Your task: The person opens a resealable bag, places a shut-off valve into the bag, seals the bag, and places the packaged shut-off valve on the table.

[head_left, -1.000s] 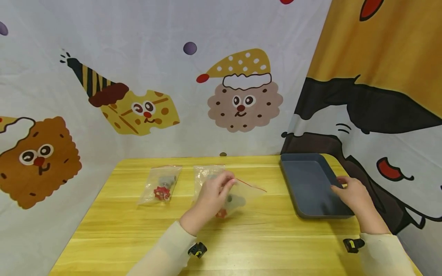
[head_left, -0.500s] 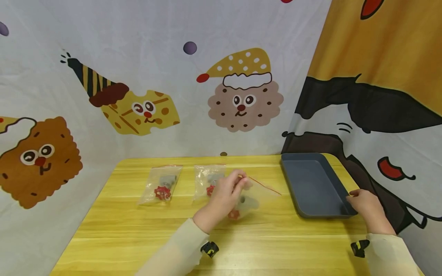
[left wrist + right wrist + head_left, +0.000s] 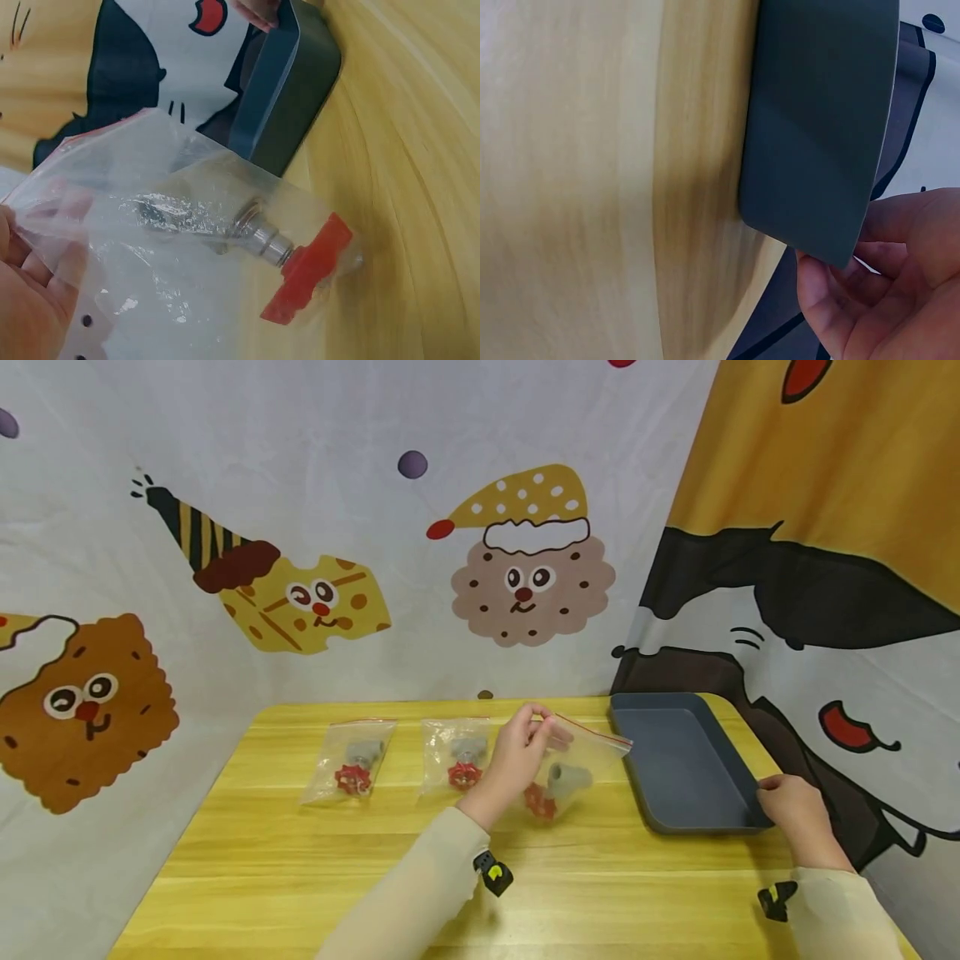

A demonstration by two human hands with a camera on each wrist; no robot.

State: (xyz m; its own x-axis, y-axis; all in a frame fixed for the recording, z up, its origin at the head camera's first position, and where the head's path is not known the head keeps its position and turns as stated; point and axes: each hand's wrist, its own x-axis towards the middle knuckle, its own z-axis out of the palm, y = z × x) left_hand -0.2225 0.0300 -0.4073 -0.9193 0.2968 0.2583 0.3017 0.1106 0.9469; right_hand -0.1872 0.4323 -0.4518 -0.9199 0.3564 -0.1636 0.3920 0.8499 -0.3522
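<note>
My left hand (image 3: 517,758) pinches the top of a clear zip bag (image 3: 600,745) with a red seal line. Inside the bag is a valve with a grey pipe body (image 3: 572,778) and a red handwheel (image 3: 311,266); its metal stem (image 3: 262,238) shows through the plastic. The bag hangs over the table, left of a dark grey tray (image 3: 693,768). At the tray's right rim, my right hand (image 3: 797,810) grips the edge with thumb and fingers on either side of the wall, as the right wrist view (image 3: 889,289) shows of that hand.
Two more zip bags, one at left (image 3: 318,777) and one in the middle (image 3: 435,760), lie on the wooden table (image 3: 300,877), each with a red-wheeled valve. A printed curtain (image 3: 337,427) hangs right behind the table.
My left hand has carried the bagged valve rightward and up toward the tray, uncovering the middle bag. My right hand has slid toward me along the tray's right rim and grips it.
</note>
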